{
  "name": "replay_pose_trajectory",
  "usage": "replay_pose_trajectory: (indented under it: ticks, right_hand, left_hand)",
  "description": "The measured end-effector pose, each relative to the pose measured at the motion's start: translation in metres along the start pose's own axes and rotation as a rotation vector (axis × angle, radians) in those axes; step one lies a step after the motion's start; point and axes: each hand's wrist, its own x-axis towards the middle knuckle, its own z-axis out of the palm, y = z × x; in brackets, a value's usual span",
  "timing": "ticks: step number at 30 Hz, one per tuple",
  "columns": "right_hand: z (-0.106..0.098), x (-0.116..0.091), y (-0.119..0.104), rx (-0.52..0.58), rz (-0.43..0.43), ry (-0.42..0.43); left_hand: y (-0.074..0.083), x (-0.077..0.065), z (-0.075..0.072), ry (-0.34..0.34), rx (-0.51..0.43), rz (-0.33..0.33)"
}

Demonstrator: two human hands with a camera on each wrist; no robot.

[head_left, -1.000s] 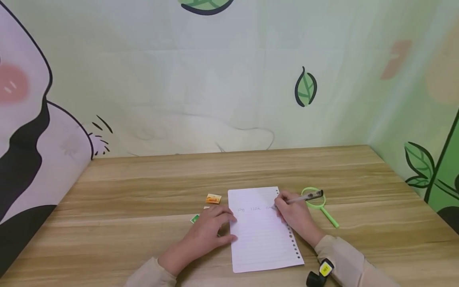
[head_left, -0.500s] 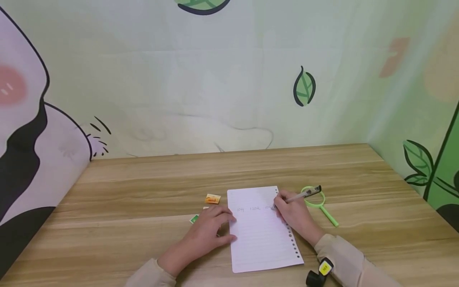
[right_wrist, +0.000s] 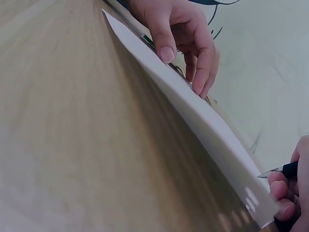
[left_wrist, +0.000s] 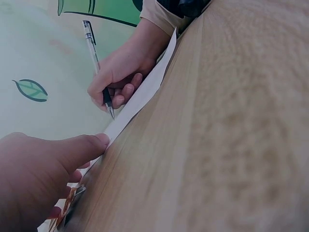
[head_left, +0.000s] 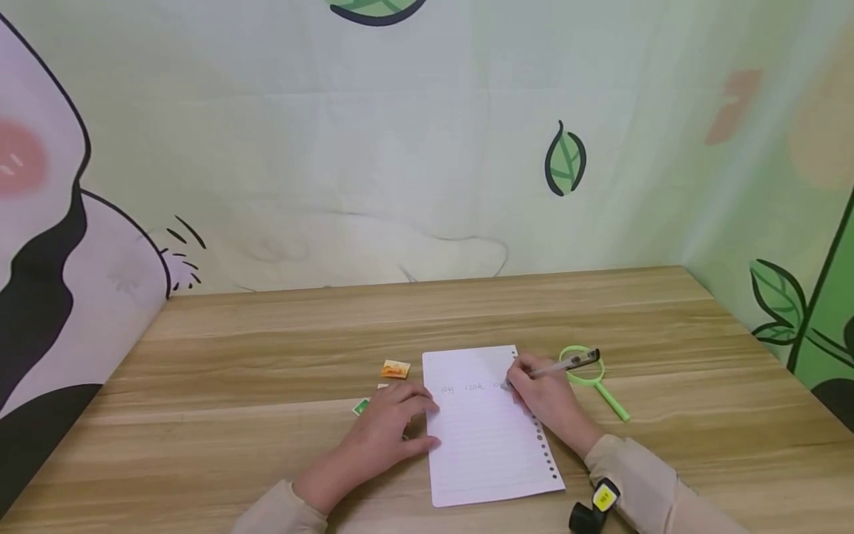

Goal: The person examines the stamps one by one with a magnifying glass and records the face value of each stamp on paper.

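A lined sheet of paper (head_left: 490, 445) with punched holes down its right edge lies on the table, a row of handwriting near its top. My right hand (head_left: 550, 397) pinches a pen (head_left: 567, 363), its tip at the end of that row; the left wrist view shows the pen's (left_wrist: 91, 46) clear barrel and dark grip. My left hand (head_left: 387, 419) rests at the sheet's left edge, thumb and fingertips touching it, fingers relaxed. Partly under and beside that hand are small stamp-like pieces, one green (head_left: 361, 406); an orange one (head_left: 396, 369) lies just beyond.
Right of the paper lies a green magnifying glass (head_left: 612, 401), its ring partly behind the pen. The wooden table (head_left: 233, 348) meets a wall printed with leaves (head_left: 565, 159) at the back. A black camera (head_left: 587, 517) sits on the right wrist.
The pen's upper end has wobbled slightly while its tip stays near the end of the written row. The left hand and the paper hold still.
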Motion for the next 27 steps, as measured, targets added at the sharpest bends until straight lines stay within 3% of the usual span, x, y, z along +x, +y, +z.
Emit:
replay_pose_trajectory:
  ticks: [8, 13, 19, 27]
  right_hand:
    - [-0.002, 0.001, -0.001, 0.109, 0.037, 0.029]
    - [-0.006, 0.001, -0.003, 0.142, 0.012, -0.032]
    - [-0.012, 0.002, -0.01, 0.135, 0.007, -0.13]
    - [-0.021, 0.003, -0.019, 0.079, 0.042, -0.161]
  left_hand:
    - [0.0, 0.001, 0.0, -0.001, 0.007, -0.005]
    - [0.0, 0.0, 0.0, -0.004, 0.008, -0.001]
    - [-0.001, 0.0, -0.001, 0.006, 0.003, 0.013]
    - [-0.003, 0.0, -0.001, 0.009, 0.004, 0.013]
